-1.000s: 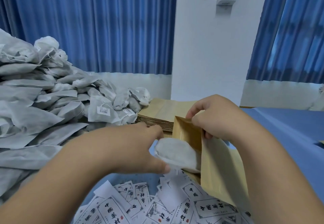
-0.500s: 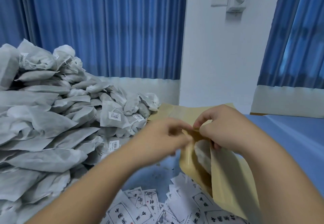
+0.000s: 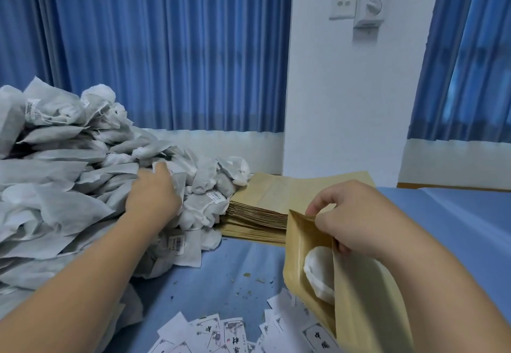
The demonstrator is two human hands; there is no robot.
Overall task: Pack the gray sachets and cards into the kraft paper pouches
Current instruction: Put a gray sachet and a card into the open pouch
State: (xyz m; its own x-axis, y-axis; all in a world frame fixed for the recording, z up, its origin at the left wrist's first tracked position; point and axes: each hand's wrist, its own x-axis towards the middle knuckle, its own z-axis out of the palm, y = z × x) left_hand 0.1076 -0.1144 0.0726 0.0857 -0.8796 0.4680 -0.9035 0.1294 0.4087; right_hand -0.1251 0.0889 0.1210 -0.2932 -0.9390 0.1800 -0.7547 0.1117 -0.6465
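Observation:
My right hand (image 3: 356, 214) pinches the top edge of an open kraft pouch (image 3: 367, 292) held upright over the blue table. A gray sachet (image 3: 320, 272) shows inside its mouth. My left hand (image 3: 153, 192) reaches into the big pile of gray sachets (image 3: 60, 200) at the left, its fingers resting on a sachet there; the grip is hidden by the back of the hand. Printed white cards (image 3: 229, 333) lie scattered at the near edge, below the pouch.
A flat stack of kraft pouches (image 3: 265, 203) lies behind the held pouch, against the sachet pile. Crumbs dot the blue tabletop (image 3: 226, 275). Blue curtains and a white wall stand behind the table.
My left hand left the pouch mouth and moved left onto the sachet pile. The sachet it pushed in now sits inside the pouch. My right hand still holds the pouch open.

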